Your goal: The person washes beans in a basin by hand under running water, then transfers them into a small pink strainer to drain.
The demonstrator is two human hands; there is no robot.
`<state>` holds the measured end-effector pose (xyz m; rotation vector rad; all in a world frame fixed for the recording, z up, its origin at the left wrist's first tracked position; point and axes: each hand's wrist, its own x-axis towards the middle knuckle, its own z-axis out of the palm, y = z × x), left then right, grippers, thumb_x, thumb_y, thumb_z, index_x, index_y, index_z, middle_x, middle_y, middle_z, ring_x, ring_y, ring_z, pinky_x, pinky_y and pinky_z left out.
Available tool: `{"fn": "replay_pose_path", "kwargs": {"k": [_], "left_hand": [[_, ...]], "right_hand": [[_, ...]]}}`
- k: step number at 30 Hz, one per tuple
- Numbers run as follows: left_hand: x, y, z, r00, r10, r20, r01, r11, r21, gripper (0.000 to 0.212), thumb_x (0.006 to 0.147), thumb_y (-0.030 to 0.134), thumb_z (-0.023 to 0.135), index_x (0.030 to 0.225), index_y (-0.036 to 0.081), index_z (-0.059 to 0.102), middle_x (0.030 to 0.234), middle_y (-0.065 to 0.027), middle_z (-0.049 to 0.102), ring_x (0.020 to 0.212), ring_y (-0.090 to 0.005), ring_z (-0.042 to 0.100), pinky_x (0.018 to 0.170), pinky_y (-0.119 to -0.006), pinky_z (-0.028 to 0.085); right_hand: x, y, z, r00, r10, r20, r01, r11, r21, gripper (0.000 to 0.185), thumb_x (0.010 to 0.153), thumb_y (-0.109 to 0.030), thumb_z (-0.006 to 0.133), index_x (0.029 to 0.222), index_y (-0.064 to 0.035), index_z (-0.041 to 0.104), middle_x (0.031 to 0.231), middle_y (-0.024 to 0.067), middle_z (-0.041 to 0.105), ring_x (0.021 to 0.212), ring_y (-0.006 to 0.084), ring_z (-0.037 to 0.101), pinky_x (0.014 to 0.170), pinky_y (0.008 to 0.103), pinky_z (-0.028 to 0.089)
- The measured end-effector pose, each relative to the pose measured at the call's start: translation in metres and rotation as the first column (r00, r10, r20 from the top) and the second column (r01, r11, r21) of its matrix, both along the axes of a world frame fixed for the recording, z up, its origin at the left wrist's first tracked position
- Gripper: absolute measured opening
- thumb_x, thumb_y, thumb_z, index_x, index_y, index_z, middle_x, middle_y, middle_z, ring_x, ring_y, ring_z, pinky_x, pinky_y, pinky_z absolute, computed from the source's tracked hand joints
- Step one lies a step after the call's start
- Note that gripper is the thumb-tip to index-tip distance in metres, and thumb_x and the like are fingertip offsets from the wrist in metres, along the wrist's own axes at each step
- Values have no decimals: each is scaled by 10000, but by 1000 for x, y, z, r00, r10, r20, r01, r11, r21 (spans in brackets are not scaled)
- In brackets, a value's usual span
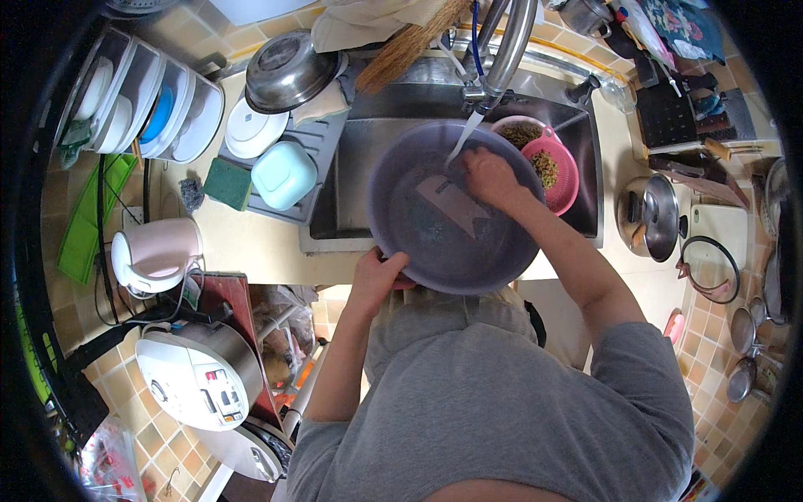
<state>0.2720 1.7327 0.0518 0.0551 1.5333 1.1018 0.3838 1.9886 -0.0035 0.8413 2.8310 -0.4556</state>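
A large purple-grey plastic basin (439,263) is held over the front of the stainless steel sink (361,182). My left hand (379,276) grips its near-left rim, thumb on top. My right hand (489,179) is inside the basin against its far-right wall, fingers curled and partly hidden. Beside those fingers, water runs from the faucet (477,116) into the basin. A pale patch of reflected light lies across the basin's bottom. To the right, in the sink, a pink plastic colander (568,194) and a pale pink bowl (502,125) hold small greenish-brown bits.
Left of the sink, a grey drain tray (295,213) carries a light-blue bowl (284,176), a white dish (251,132) and an upturned metal basin (288,72). A green scouring pad (227,184) lies alongside. A lidded pot (652,216) stands right; a rice cooker (194,379) sits lower left.
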Motion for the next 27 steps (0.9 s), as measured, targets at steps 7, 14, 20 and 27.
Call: {"fn": "replay_pose_path", "kwargs": {"k": [7,14,20,27], "left_hand": [[4,-7,-9,999,11,-52,-10,1000,26,444,773,187,614,1080,-116,508,935,-166,615,762,-225,649,634,-302,584],[-12,-9,-8,997,69,-34,-66,995,72,447,771,177,617,1095,-107,500,969,-158,613,775,-223,650,660,-312,575],[-25,20,10,993,-91,-76,95,994,52,436,781,192,601,1091,-100,507,962,-162,619,772,-229,650,676,-325,572],[-22,71,67,869,-320,-376,334,942,-29,635,893,457,517,1187,-105,492,1171,-183,520,1036,-244,562,747,-323,524]], "right_hand": [[-20,-23,-18,859,467,-207,-472,881,29,302,768,-157,593,1050,-49,601,1034,177,590,997,328,575,872,432,468],[63,-14,89,862,-74,-502,239,932,272,419,708,-124,686,1110,-87,573,1087,122,587,1056,306,529,934,419,401],[134,-17,56,496,-866,-62,489,338,-804,528,793,-255,642,1252,-49,481,1139,141,589,1006,260,583,813,358,478],[176,-49,34,312,-907,282,275,-199,-941,466,758,-141,534,1209,-26,499,992,126,627,818,246,655,716,374,556]]}}
